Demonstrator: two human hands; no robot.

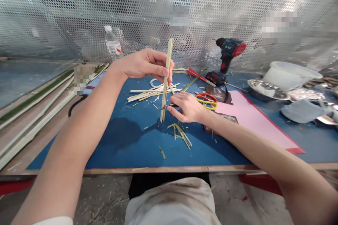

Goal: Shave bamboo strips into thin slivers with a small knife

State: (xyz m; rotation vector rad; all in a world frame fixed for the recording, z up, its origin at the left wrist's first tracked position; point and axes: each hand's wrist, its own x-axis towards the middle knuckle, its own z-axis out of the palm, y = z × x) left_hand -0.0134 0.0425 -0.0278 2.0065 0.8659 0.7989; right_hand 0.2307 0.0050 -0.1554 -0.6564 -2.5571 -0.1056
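Upright over the blue mat, a pale split bamboo strip (pixel 169 54) is pinched between the thumb and fingers of my left hand (pixel 148 64). My right hand (pixel 189 107) is closed around a small dark knife (pixel 172 105), mostly hidden by the fingers. Its blade meets the strip near the lower end, where the bamboo shows a split. Behind my hands lies a loose pile of pale bamboo strips (pixel 148 93). Thin bamboo slivers (pixel 182 135) are scattered on the mat just below my right hand.
Scissors with red and yellow handles (pixel 207 101) lie right of my right hand, by a pink sheet (pixel 248 119). A cordless drill (pixel 227 59) stands behind. A bottle (pixel 113 43) is at back left, long bamboo lengths (pixel 39 116) at left, bowls (pixel 287 75) at right.
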